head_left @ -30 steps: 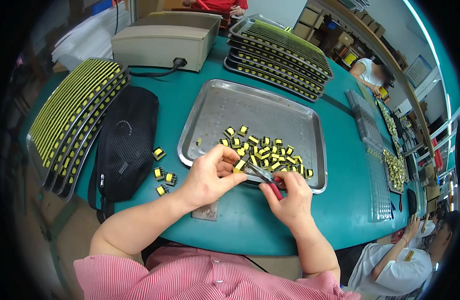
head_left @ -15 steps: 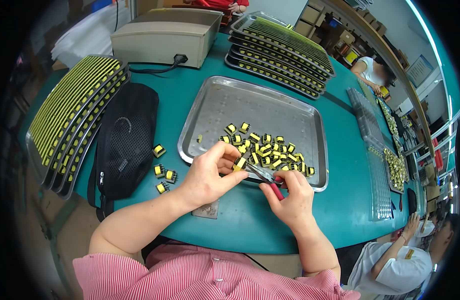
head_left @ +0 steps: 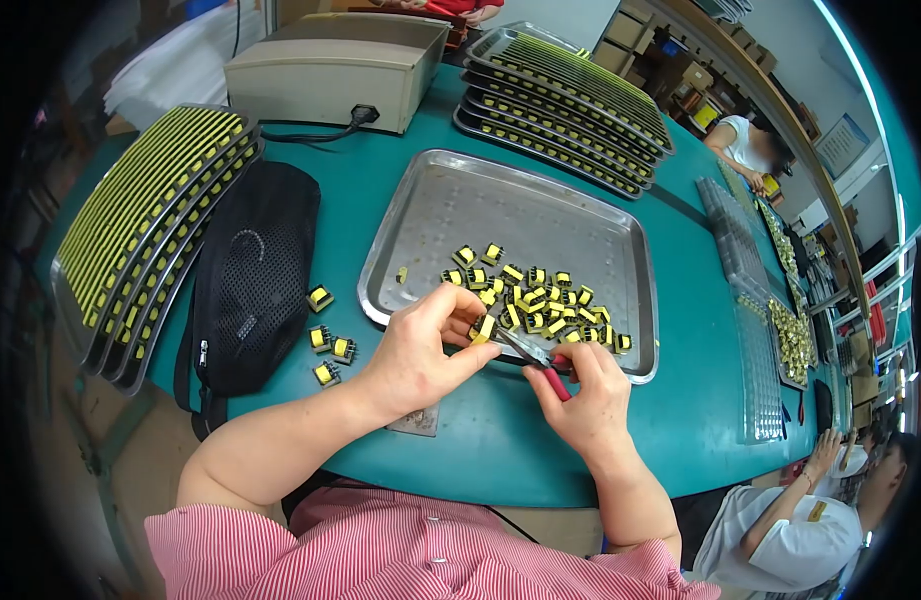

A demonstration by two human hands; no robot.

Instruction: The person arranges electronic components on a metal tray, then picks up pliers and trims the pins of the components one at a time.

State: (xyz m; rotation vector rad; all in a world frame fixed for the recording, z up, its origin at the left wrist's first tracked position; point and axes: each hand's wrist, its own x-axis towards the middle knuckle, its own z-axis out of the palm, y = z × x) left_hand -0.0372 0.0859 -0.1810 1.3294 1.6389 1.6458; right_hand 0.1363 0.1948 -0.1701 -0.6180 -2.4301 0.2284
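Between thumb and fingers, my left hand pinches a small yellow-and-black transformer above the near edge of the tray. My right hand is closed round the red handles of a pair of pliers. The jaws of the pliers point left and reach the held transformer; whether they grip a part of it I cannot make out. Behind my hands, a metal tray carries many loose transformers in its near half. Several more transformers lie on the green table left of my left hand.
A black mesh pouch lies left, beside stacked trays of yellow parts. More stacked trays and a beige machine with a black plug stand at the back. Clear plastic trays line the right. Other people sit right and behind.
Both hands and the pliers stay almost in place at the held transformer. The whole view has shifted very slightly.
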